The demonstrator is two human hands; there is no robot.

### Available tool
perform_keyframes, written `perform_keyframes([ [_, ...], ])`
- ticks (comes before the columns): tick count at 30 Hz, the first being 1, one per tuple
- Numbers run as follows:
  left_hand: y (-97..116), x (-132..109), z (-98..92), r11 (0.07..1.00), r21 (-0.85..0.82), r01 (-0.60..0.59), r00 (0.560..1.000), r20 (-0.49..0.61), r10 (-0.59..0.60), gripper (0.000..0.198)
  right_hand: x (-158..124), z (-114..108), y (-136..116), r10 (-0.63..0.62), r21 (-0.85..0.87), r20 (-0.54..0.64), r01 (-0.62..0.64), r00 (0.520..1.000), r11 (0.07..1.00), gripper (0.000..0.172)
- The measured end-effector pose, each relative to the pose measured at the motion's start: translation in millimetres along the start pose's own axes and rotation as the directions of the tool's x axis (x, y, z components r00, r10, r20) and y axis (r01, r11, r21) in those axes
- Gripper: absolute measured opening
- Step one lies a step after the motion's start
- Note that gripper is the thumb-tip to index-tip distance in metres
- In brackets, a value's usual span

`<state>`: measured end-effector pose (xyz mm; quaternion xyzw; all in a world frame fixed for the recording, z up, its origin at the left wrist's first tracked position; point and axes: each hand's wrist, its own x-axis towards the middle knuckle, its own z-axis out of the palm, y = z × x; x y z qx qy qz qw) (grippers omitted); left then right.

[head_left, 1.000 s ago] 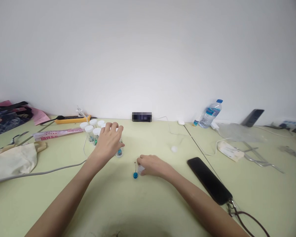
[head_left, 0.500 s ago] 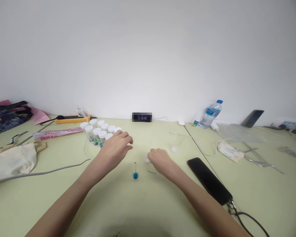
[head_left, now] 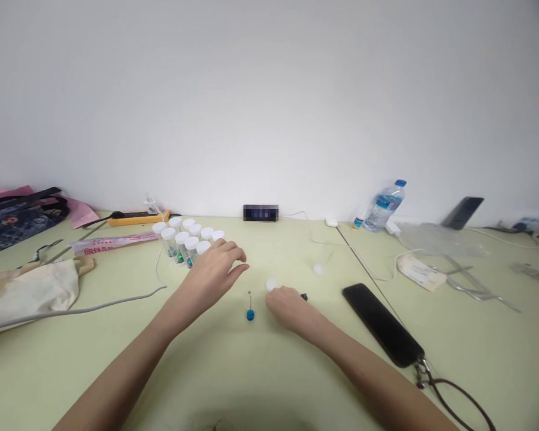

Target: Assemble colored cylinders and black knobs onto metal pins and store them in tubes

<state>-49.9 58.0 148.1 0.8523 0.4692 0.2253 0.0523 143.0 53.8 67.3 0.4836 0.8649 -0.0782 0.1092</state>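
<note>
— What could go wrong here, starting from the big things?

— The table (head_left: 233,371) is smooth, pale green and hard, so a small round thing can roll far on it. My left hand (head_left: 215,269) is touching the group of vials (head_left: 189,242), clear plastic tubes with white caps, standing close together. Its fingers are loosely spread and hold nothing. I judge that a careless push could tip several of them like dominoes.

— And the phone?

— The phone (head_left: 381,326), flat, black and glossy, lies near my right forearm. I think my elbow could drag it or its cord.

— What does your right hand do?

— My right hand (head_left: 287,305) rests on the table with fingers curled. A small dark piece (head_left: 304,297) is just at the fingertips, but if I pinch something, I cannot tell. Just beside it lies a white cap (head_left: 270,284), round and light.

— The smallest thing?

— The blue bead (head_left: 250,315) with a thin pin standing up from it, between my two hands. A brush of my wrist could knock it over, and the pin may prick.
</note>
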Motion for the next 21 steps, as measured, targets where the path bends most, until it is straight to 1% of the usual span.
perform_keyframes([
  [3,0.7,-6.1,6.5,0.999,-0.040,-0.005,1.000,0.018,0.005,0.022,-12.2,-10.2,17.1,-0.009,0.067,-0.033,0.012,0.999,0.998,0.021],
  [5,1.7,-9.7,7.7,0.999,-0.050,-0.010,0.999,0.033,0.012,0.021,-24.3,-25.8,35.7,0.005,0.134,-0.047,0.001,0.999,0.991,0.018],
  [8,6.0,-13.5,2.8,0.998,-0.056,-0.023,0.999,0.023,0.024,0.021,-45.1,-55.4,68.3,0.077,0.206,-0.165,-0.042,0.983,0.978,0.022],
  [9,8.1,-14.4,0.2,0.998,-0.060,-0.028,1.000,0.011,0.029,0.022,-51.5,-64.3,78.8,0.125,0.227,-0.237,-0.070,0.963,0.971,0.023],
  [10,10.3,-15.3,-2.4,0.997,-0.063,-0.034,0.999,-0.003,0.034,0.022,-57.1,-71.6,88.6,0.220,0.282,-0.347,-0.122,0.912,0.952,0.019],
  [11,12.5,-16.2,-4.6,0.997,-0.064,-0.040,0.999,-0.015,0.039,0.022,-61.6,-76.8,97.5,0.284,0.293,-0.436,-0.164,0.854,0.942,0.017],
  [12,14.5,-17.1,-6.2,0.997,-0.063,-0.046,0.999,-0.022,0.045,0.021,-64.6,-79.9,105.4,0.324,0.277,-0.494,-0.207,0.807,0.938,0.016],
  [13,16.1,-17.9,-7.2,0.997,-0.061,-0.052,0.998,-0.026,0.050,0.021,-66.2,-80.9,112.2,0.353,0.247,-0.523,-0.258,0.776,0.934,0.015],
  [14,17.3,-18.5,-7.6,0.997,-0.058,-0.058,0.998,-0.025,0.056,0.020,-66.2,-80.1,118.0,0.366,0.209,-0.527,-0.300,0.767,0.931,0.015],
  [16,17.9,-18.9,-6.9,0.997,-0.050,-0.065,0.998,-0.017,0.064,0.019,-62.2,-75.0,126.4,0.381,0.152,-0.494,-0.354,0.781,0.923,0.013],
  [19,14.7,-16.6,-4.0,0.998,-0.033,-0.051,0.999,0.011,0.051,0.020,-51.0,-64.9,132.0,0.395,0.125,-0.454,-0.382,0.799,0.916,0.009],
  [21,11.1,-13.7,-2.0,1.000,-0.018,-0.023,0.999,0.037,0.024,0.022,-43.0,-59.0,132.9,0.397,0.134,-0.440,-0.378,0.806,0.916,0.013],
])
